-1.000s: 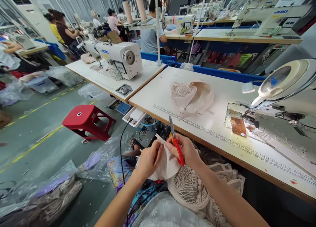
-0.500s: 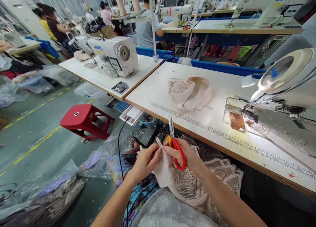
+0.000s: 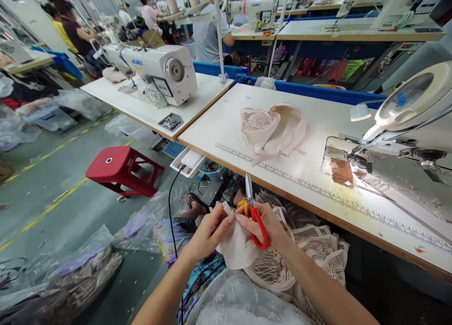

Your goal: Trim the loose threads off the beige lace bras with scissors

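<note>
Over my lap, my left hand pinches the top edge of a beige bra cup piece. My right hand holds red-handled scissors, blades pointing up, while its fingertips also pinch the same fabric edge. Both hands meet at a small strip of fabric. Lace garments lie heaped on my lap beneath them. A second beige bra piece rests on the white sewing table ahead.
A sewing machine with its lit needle area stands at the right. Another machine sits on the table at the left. A red stool and plastic bags of fabric are on the floor. Other people work at the back.
Both hands with the fabric and scissors have dropped slightly lower and a little to the right. The grip on the fabric edge stays the same.
</note>
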Available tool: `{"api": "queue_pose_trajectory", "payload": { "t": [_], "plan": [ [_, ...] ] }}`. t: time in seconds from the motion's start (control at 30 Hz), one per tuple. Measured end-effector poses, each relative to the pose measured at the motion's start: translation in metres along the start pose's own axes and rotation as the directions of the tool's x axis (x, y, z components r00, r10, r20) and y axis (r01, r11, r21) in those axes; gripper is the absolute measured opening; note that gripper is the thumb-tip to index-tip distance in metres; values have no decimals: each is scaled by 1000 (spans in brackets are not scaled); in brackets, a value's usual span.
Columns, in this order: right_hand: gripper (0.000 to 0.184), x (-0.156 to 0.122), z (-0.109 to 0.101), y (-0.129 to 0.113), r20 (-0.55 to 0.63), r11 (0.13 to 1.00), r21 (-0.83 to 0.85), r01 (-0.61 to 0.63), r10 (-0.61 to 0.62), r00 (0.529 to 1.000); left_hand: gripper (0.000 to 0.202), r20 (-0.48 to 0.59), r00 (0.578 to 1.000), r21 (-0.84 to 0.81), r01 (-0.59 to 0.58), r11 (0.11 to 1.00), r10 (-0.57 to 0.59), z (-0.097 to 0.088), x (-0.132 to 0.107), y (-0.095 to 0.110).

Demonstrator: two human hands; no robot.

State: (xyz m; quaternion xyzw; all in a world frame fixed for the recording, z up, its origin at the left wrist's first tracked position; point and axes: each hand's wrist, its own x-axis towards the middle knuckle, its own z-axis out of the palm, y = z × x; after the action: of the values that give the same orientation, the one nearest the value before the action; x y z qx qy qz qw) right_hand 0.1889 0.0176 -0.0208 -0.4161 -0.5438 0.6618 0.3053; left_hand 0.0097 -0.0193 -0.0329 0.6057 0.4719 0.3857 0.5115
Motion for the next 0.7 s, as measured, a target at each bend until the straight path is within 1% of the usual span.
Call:
{"api": "queue_pose_trajectory", "payload": {
  "t": [0.07, 0.13, 0.23, 0.33, 0.4, 0.47, 0.53, 0.63, 0.7],
  "plan": [
    [28, -2, 1, -1, 1, 1000, -27, 8, -8, 1000, 34, 1, 999, -10, -37, 999, 37, 0, 1, 1],
    [27, -4, 0, -5, 4, 998, -54, 34, -33, 999, 33, -33, 997, -8, -66, 998, 65, 1, 0, 2],
    [23, -9, -6, -12, 18, 990, -99, 98, -97, 995, 30, -145, 986, 2, -81, 997, 81, 3, -5, 1],
    [18, -15, -15, -15, 57, 979, -112, 169, -163, 985, 26, -247, 962, -4, -121, 993, 116, 2, -14, -1],
    [14, -18, -20, -14, 97, 984, -82, 155, -147, 984, 24, -291, 945, 6, -153, 988, 148, 2, -19, -1],
    [12, -19, -22, -12, 132, 993, -50, 108, -101, 986, 21, -315, 932, 29, -181, 983, 181, 1, -22, -2],
    [14, -19, -22, -10, 145, 997, -21, 73, -69, 987, 19, -333, 921, 45, -198, 979, 202, 0, -25, -1],
    [20, -17, -21, -9, 138, 997, 25, 68, -71, 988, 19, -350, 914, 68, -194, 979, 205, 0, -27, -1],
    [21, -18, -19, -10, 101, 996, 31, 84, -87, 991, 19, -355, 914, 94, -175, 980, 197, 1, -28, -1]
  ]
}}
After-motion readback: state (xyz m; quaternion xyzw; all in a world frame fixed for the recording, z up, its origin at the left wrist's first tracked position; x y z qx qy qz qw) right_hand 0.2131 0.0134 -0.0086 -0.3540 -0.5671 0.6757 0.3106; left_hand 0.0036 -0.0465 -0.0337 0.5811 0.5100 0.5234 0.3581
